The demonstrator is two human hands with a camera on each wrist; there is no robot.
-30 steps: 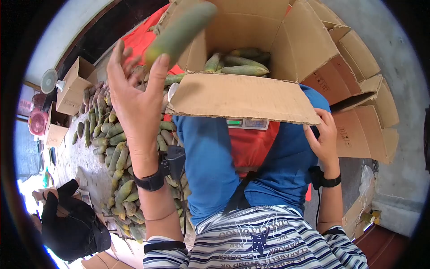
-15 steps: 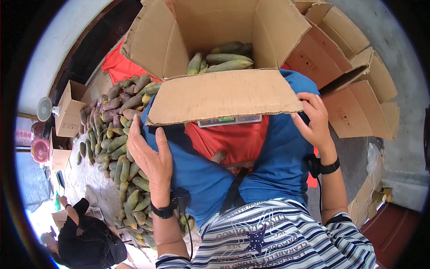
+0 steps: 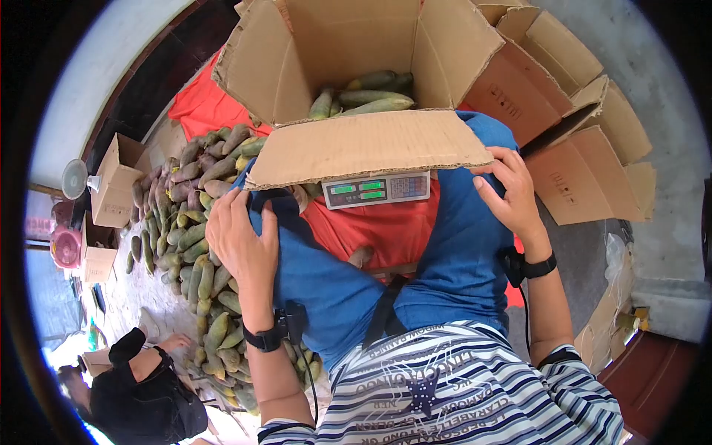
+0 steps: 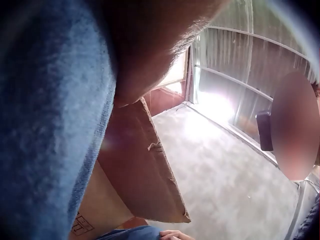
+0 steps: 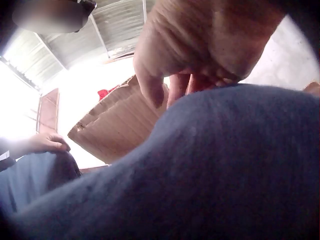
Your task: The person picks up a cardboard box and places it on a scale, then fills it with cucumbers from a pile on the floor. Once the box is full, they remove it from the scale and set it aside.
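Note:
A large open cardboard box (image 3: 352, 37) holds several long green vegetables (image 3: 374, 98). Its front flap (image 3: 363, 148) slopes toward the lap, above a scale (image 3: 377, 190) with lit green displays. With relaxed fingers, my left hand (image 3: 243, 241) rests on the left knee by the flap's left corner, holding nothing. Over the right knee, my right hand (image 3: 510, 193) touches the flap's right corner with loosely bent fingers. In the right wrist view that hand (image 5: 205, 45) hangs beside the flap (image 5: 120, 125), its fingertips partly hidden by the trouser leg.
A big pile of green and brownish vegetables (image 3: 222, 326) lies at the left. More cardboard boxes (image 3: 586, 178) stand at the right, smaller ones (image 3: 115, 182) at the far left. One vegetable (image 3: 361, 256) lies on the red cloth (image 3: 393, 226). Another person (image 3: 148, 393) is at the lower left.
The green vegetable that was above my left hand has left it, and that hand has come down onto the knee. More of the scale shows below the flap. My right hand stays at the corner.

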